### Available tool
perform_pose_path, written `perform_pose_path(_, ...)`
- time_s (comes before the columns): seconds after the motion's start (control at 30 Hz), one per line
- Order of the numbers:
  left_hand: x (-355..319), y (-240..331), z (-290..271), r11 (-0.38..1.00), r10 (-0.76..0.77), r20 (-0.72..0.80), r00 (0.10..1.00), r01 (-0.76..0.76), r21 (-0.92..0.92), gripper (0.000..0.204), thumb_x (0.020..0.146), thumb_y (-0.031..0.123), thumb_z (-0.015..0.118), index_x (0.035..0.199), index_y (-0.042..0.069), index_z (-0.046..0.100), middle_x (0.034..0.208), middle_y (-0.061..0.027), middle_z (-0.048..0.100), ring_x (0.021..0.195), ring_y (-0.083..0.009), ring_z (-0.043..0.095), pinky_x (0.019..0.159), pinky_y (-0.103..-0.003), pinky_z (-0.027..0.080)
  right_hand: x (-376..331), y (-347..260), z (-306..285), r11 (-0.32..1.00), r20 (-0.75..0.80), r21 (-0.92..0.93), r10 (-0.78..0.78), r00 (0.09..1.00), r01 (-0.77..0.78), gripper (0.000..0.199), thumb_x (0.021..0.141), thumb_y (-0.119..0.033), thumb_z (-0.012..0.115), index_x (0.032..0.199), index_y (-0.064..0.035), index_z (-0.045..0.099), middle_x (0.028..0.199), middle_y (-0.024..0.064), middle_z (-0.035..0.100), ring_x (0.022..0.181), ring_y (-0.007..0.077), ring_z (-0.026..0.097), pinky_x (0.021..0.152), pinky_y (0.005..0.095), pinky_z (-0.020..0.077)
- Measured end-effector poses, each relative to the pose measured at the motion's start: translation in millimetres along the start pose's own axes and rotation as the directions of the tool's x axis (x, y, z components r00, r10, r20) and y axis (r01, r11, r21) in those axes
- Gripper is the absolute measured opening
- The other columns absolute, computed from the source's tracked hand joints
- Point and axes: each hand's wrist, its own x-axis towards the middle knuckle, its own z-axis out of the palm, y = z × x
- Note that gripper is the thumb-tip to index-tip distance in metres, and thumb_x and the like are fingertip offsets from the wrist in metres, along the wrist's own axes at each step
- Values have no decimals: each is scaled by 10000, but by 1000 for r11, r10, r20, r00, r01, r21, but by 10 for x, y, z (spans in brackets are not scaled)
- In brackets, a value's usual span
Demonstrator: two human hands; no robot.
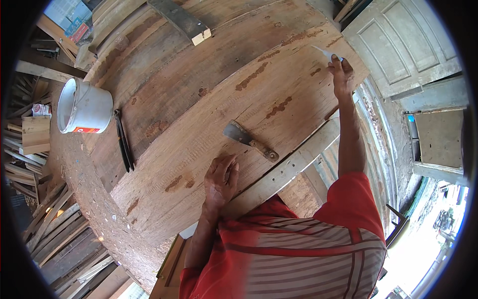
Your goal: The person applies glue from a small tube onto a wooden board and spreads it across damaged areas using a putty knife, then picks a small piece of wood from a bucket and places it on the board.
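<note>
My right hand [342, 77] is closed around a small pale bottle with a long thin nozzle [328, 54], at the far right of a large wooden panel [209, 134]. The nozzle points left over the panel. My left hand [221, 180] rests on the near part of the panel, its fingers loosely bent and apart, with nothing visible in it. Just beyond and to its right lies a putty knife [249, 141] with a worn wooden handle and a broad metal blade. Brown filler patches [251, 75] run in broken lines along the panel.
A white bucket [97, 109] stands at the left, beside black-handled pincers [123, 142]. A wooden block [181, 22] lies at the far side. Scrap timber [55, 234] is piled at left. A panelled door [403, 45] leans at the far right.
</note>
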Motion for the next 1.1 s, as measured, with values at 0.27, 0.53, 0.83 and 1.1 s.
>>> perform_pose_path(0.27,9,23,1,1000,-5,-2,1000,5,-7,211,942,-4,680,1152,2,693,1018,-170,694,890,-296,703,766,-374,580,88,-16,104,991,26,-112,-72,997,75,427,994,-402,670,952,22,693,800,88,697,729,151,643,692,322,485)
perform_pose_path(0.53,5,-2,5,1000,17,0,1000,-17,22,217,946,-9,676,1162,2,689,1020,-173,694,893,-288,705,753,-366,583,135,47,88,986,40,-152,-61,997,67,416,983,-418,706,954,-3,718,811,75,700,736,143,615,736,308,491)
perform_pose_path(0.83,-8,-37,16,999,30,-1,1000,-30,39,224,944,-12,680,1167,5,690,1034,-173,693,890,-284,708,753,-364,587,142,63,85,975,35,-212,-59,998,65,461,976,-458,701,947,3,711,816,85,707,758,148,619,757,319,493)
perform_pose_path(1.1,-25,-65,31,999,15,-11,1000,-15,38,279,924,19,711,1201,50,706,1031,-143,702,885,-303,703,765,-397,581,111,8,87,969,38,-240,-49,998,57,487,975,-477,686,946,8,717,819,79,708,764,151,623,766,321,495)
